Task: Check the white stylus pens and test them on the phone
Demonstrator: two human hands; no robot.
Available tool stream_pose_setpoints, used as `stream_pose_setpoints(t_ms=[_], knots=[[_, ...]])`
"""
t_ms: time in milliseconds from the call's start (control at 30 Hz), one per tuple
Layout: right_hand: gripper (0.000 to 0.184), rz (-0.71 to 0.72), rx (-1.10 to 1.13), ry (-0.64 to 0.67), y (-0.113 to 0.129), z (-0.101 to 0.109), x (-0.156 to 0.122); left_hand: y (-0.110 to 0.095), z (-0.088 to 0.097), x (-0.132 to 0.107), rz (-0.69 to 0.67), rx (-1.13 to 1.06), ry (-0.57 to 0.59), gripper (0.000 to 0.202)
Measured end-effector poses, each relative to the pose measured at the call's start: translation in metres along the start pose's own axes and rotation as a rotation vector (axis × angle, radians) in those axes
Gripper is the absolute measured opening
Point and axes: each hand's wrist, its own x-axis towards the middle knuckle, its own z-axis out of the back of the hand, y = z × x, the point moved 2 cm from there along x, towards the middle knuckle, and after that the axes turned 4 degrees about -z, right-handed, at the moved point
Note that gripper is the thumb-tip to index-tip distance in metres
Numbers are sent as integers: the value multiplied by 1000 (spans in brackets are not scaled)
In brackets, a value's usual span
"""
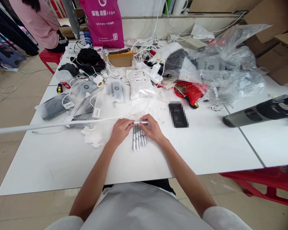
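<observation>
My left hand [120, 131] and my right hand [154, 128] hold a white pen [141, 122] level between their fingertips, one at each end. It lies just above a tight row of several silver-and-white pens [139, 139] on the white table [62, 166]. The heels of both hands rest near the row's upper end, and the pens point towards me. A crumpled paper tissue [93, 136] lies left of my left hand. A thin white cable [98, 118] runs just above it.
Beyond my hands are a blurred phone [178, 115], sealed packets, tangled white cables, a cardboard box [121, 58] and clear plastic bags [220, 67]. A handheld vacuum cleaner [259, 111] lies at the right. A person in a pink top [37, 24] sits at the far left on a red stool [50, 58].
</observation>
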Motion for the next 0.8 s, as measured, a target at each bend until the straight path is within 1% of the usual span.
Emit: stream_pose_setpoints(t_ms=[33,133,167,300,367,467,633,700,800], knots=[[29,5,-9,5,0,0,0,0,0,0,3,-2,1,13],[35,-50,-39,25,0,0,0,0,1,0,11,-8,5,14],[35,-53,-37,23,0,0,1,0,2,0,12,-7,7,14],[28,58,-13,7,0,0,1,0,3,0,14,-3,7,15],[27,48,-30,12,-2,-1,0,0,3,1,11,-6,5,15],[33,-8,-51,7,-4,-1,0,0,3,1,1,-12,6,13],[25,101,-26,-11,-1,0,0,-1,3,2,-7,-5,6,12],[21,95,-27,1,-2,0,0,-1,3,2,4,-2,7,12],[25,59,-36,0,-3,0,0,0,3,2,2,-3,-4,12]])
